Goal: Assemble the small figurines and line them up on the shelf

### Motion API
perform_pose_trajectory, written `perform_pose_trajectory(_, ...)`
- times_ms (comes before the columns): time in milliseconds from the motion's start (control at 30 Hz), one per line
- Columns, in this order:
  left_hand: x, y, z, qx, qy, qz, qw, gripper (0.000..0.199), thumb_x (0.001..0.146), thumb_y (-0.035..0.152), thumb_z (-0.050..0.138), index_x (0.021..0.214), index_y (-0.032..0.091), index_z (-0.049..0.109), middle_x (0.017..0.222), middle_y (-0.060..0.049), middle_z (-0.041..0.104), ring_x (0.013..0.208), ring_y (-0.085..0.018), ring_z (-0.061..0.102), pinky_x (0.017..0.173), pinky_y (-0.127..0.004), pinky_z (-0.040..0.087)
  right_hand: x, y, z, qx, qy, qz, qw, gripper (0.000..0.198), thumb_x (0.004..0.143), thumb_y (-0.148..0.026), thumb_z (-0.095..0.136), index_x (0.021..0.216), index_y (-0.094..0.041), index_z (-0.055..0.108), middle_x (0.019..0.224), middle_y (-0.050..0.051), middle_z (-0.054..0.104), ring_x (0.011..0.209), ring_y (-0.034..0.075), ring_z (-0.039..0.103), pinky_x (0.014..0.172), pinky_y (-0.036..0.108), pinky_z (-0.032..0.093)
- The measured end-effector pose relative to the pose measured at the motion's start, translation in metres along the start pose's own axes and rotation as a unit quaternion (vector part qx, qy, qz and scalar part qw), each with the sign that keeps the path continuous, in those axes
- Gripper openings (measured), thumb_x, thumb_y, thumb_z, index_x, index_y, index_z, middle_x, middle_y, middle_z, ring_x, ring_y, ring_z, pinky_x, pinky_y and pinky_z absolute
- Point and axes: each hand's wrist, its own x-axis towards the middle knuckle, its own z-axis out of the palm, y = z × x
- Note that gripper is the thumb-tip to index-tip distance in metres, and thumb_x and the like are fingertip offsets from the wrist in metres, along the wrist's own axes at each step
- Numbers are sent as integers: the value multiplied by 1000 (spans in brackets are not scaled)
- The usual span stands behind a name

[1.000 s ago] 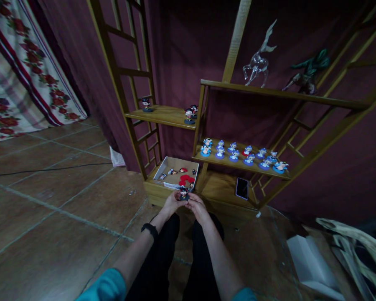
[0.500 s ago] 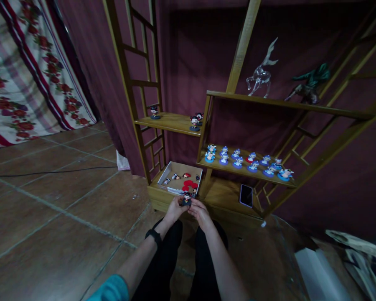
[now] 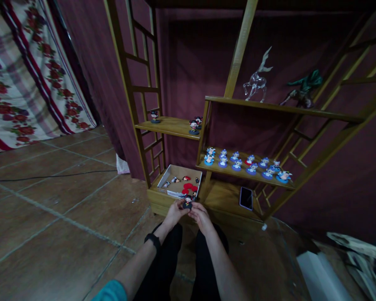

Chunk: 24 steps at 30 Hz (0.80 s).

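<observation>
Between my two hands, in front of the box, is a small black-haired figurine [image 3: 187, 201] on a dark round base, held upright. My left hand [image 3: 174, 212] grips it from the left, fingers closed at its base. From the other side my right hand [image 3: 199, 213] pinches the base with its fingertips. Just beyond is an open cardboard box [image 3: 172, 195] with white sides; several small figures and red round pieces [image 3: 188, 186] lie inside. On the upper left shelf [image 3: 172, 126] stand similar figurines, one [image 3: 154, 116] at the left end and two [image 3: 194, 126] at the right.
A middle shelf [image 3: 258, 177] carries rows of blue and purple figurines [image 3: 237, 164]. Above stand a clear horse statue [image 3: 256, 83] and a green-dark statue [image 3: 303, 90]. A phone [image 3: 246, 198] lies on the bottom board. A black cable [image 3: 56, 176] crosses the floor at left.
The view has tilted slightly, so the shelves sit a little lower in the picture. Both hands still hold the figurine in nearly the same place, with its front turned much as before.
</observation>
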Motion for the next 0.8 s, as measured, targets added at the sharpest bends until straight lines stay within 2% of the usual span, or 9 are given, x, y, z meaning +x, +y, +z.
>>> perform_pose_trajectory(167,3,-4,-1,14,-3,16,1000,48,44,21,74,90,14,63,80,-2,61,73,-16,56,71,-30,42,4,1,1,-4,-3,8,1000,38,53,-33,70,88,-20,62,85,4,66,77,18,61,73,34,45)
perform_pose_trajectory(333,1,-1,-2,20,22,33,999,46,43,21,74,87,15,63,82,-4,62,78,-20,58,73,-32,43,6,4,2,-5,0,6,1000,36,53,-33,70,86,-20,62,85,4,66,75,17,61,71,32,45)
perform_pose_trajectory(567,-4,9,-7,5,11,1,1000,43,43,24,75,84,15,65,78,-6,66,78,-23,60,73,-33,44,1,2,3,1,-12,7,1000,35,54,-32,69,86,-20,63,86,5,66,76,18,62,72,33,46)
perform_pose_trajectory(700,-2,13,-21,2,41,8,999,43,44,27,76,84,14,65,78,-7,66,77,-23,60,73,-33,44,-6,0,4,1,-9,-2,1000,35,56,-32,68,88,-20,63,89,6,67,79,19,62,74,33,46)
perform_pose_trajectory(800,5,30,-41,11,76,33,996,43,45,29,76,84,14,65,80,-7,67,78,-23,59,74,-32,44,-8,0,5,1,-7,-11,1000,37,56,-34,68,90,-19,63,91,8,67,81,20,62,75,34,46)
